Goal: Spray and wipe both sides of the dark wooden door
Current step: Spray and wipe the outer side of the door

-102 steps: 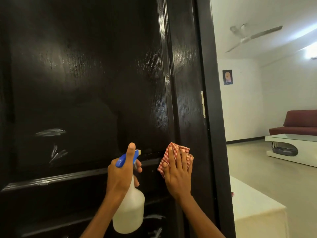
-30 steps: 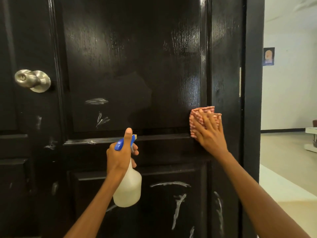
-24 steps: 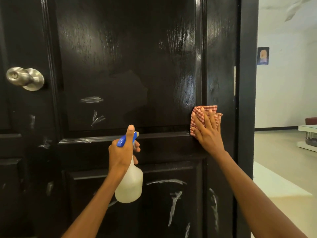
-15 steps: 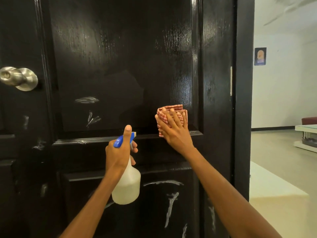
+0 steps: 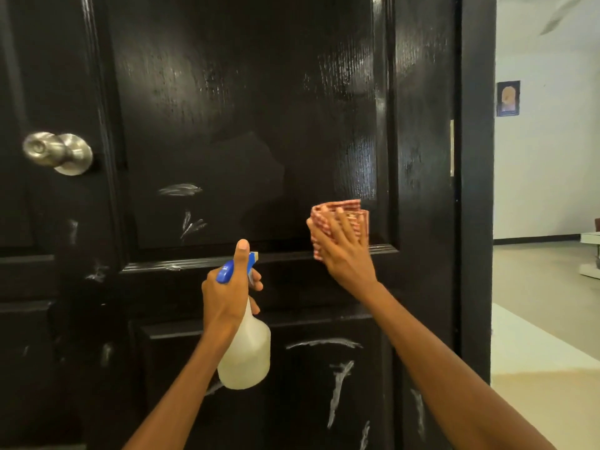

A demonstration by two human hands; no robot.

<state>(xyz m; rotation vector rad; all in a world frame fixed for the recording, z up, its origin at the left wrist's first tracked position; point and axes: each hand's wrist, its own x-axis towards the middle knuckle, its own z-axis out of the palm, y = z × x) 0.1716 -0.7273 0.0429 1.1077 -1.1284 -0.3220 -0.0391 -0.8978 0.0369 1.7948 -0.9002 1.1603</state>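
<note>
Right hand (image 5: 345, 254) pressing checked cloth (image 5: 337, 219) on door (image 5: 246, 108) (glossy), left hand (image 5: 227, 287) gripping spray bottle (image 5: 246, 355)

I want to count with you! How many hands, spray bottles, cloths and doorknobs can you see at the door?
Hands: 2, the left hand and the right hand
Spray bottle: 1
Checked cloth: 1
Doorknob: 1
Total: 5

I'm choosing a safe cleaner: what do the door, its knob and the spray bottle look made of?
Door: apparently wood under glossy dark paint or varnish; grain lines show in the reflections. Knob: brushed silvery metal, dull sheen. Spray bottle: translucent whitish plastic with a blue plastic trigger head.
</note>
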